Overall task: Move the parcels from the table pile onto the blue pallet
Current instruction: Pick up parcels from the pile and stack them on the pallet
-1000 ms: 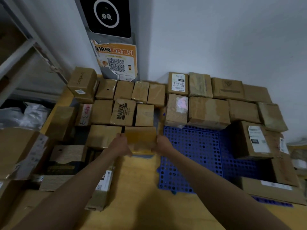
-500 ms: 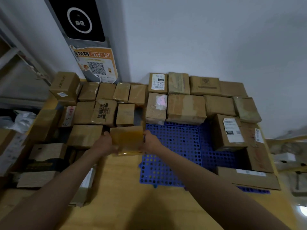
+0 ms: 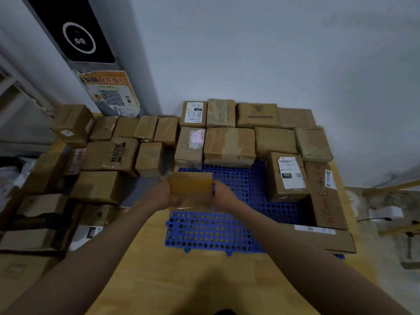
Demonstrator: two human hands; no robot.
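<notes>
Head view: we hold the tape-wrapped parcel point(image 3: 190, 189) between our left hand point(image 3: 162, 196) and right hand point(image 3: 223, 194), one palm against each side face, the fingers curled round its far edges as far as the blur lets us judge. One second ago this parcel sat at the near edge of the table pile point(image 3: 109, 155); it has since travelled right and now hangs over the left edge of the blue pallet point(image 3: 211, 230), just in front of the parcel with the pink label point(image 3: 189, 145). We judge that the carry is nearly complete and only the lowering onto bare grid remains. On the pallet, the far row of parcels point(image 3: 252, 114) lines the back edge, and the parcel marked 032 point(image 3: 287, 176) stands along the right edge, so the open bay lies at the near left corner. A grey strip of table point(image 3: 145, 189) now shows where the parcel came from. Behind the pile, a QR poster point(image 3: 110, 94) hangs on the wall.
</notes>
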